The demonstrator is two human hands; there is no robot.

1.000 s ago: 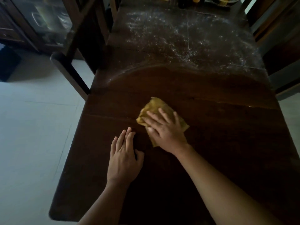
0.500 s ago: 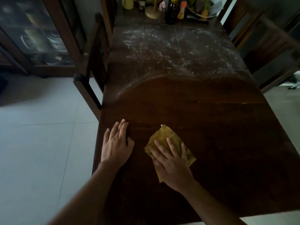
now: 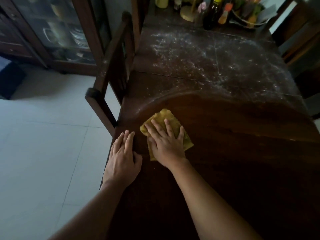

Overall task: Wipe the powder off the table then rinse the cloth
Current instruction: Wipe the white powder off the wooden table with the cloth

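A yellow cloth point(image 3: 164, 116) lies flat on the dark wooden table point(image 3: 242, 144), near its left side. My right hand point(image 3: 166, 141) presses on the cloth with spread, straight fingers. My left hand point(image 3: 123, 156) rests flat on the table's left edge, just left of the cloth. White powder point(image 3: 199, 61) covers the far half of the table. A curved line marks where the powder ends, and the near half shows bare dark wood.
A wooden chair point(image 3: 110, 78) stands against the table's left side. Bottles and jars point(image 3: 213, 13) crowd the far end. A glass-fronted cabinet point(image 3: 57, 32) stands at the back left over a pale tiled floor point(image 3: 43, 153). Another chair point(image 3: 303, 37) is at the far right.
My right hand has slid the cloth to the left and farther up the table, close to the powder's curved edge. My left hand has shifted onto the table's left edge.
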